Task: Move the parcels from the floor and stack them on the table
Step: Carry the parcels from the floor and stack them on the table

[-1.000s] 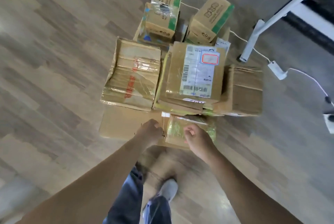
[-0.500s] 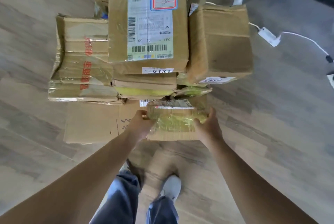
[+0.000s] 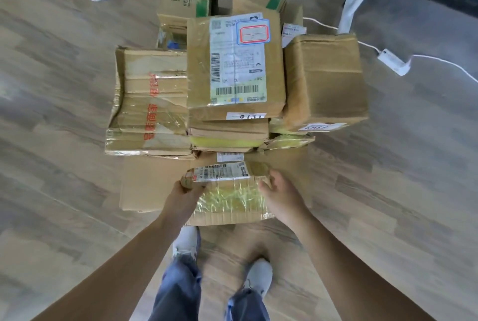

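A small brown cardboard parcel [image 3: 227, 191], bound in glossy yellowish tape with a white barcode label at its far edge, is held low over a flat cardboard box [image 3: 144, 183] on the wooden floor [image 3: 64, 139]. The left hand [image 3: 185, 199] and right hand [image 3: 282, 195] each curl their grip round one end. Stacked brown parcels [image 3: 232, 75] crowd its far edge; open floor flanks both sides.

Small parcel [image 3: 227, 191] before stacked boxes [image 3: 235, 67], on floor [image 3: 51, 165]
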Action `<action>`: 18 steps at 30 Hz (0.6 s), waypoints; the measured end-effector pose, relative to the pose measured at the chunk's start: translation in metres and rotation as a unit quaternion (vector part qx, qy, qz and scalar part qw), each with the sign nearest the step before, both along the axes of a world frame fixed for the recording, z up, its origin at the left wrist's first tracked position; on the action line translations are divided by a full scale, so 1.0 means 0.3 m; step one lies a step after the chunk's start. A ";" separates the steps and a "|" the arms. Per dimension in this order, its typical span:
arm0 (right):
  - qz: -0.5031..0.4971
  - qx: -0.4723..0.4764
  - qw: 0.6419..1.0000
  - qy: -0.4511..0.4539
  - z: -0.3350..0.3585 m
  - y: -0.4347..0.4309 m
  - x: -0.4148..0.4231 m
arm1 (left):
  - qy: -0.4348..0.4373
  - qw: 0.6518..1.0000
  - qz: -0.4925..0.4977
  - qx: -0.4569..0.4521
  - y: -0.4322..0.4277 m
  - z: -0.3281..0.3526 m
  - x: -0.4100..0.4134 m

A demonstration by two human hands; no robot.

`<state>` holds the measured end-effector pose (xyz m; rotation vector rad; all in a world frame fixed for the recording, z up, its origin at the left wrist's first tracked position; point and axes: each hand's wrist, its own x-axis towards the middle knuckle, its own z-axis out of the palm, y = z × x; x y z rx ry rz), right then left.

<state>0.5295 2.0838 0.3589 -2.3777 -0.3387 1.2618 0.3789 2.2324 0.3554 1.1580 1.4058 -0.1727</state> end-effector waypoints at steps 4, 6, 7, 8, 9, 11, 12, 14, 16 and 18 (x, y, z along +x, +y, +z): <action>0.036 0.007 0.999 0.001 0.021 0.087 -0.055 | 0.064 0.997 -0.006 0.048 0.059 -0.016 -0.057; 0.048 0.014 0.999 0.012 0.026 0.116 -0.072 | 0.091 0.993 -0.015 0.072 0.084 -0.016 -0.068; 0.051 0.019 0.998 0.013 0.031 0.128 -0.079 | 0.104 0.991 -0.021 0.080 0.093 -0.011 -0.067; 0.046 0.025 0.999 0.009 0.043 0.140 -0.083 | 0.120 0.988 -0.033 0.089 0.098 -0.003 -0.066; 0.031 0.037 0.999 -0.001 0.057 0.152 -0.082 | 0.137 0.983 -0.051 0.108 0.100 0.007 -0.063; -0.012 0.072 0.997 -0.037 0.107 0.169 -0.077 | 0.142 0.973 -0.081 0.161 0.094 0.045 -0.051; -0.036 0.093 0.993 -0.064 0.138 0.175 -0.074 | 0.116 0.971 -0.077 0.196 0.090 0.078 -0.039; -0.065 0.147 0.978 -0.134 0.199 0.181 -0.071 | 0.036 0.965 -0.032 0.258 0.091 0.162 -0.002; -0.061 0.209 0.955 -0.199 0.255 0.181 -0.074 | -0.038 0.961 0.022 0.274 0.110 0.252 0.052; -0.048 0.262 0.929 -0.259 0.303 0.177 -0.069 | -0.095 0.962 0.062 0.248 0.142 0.340 0.117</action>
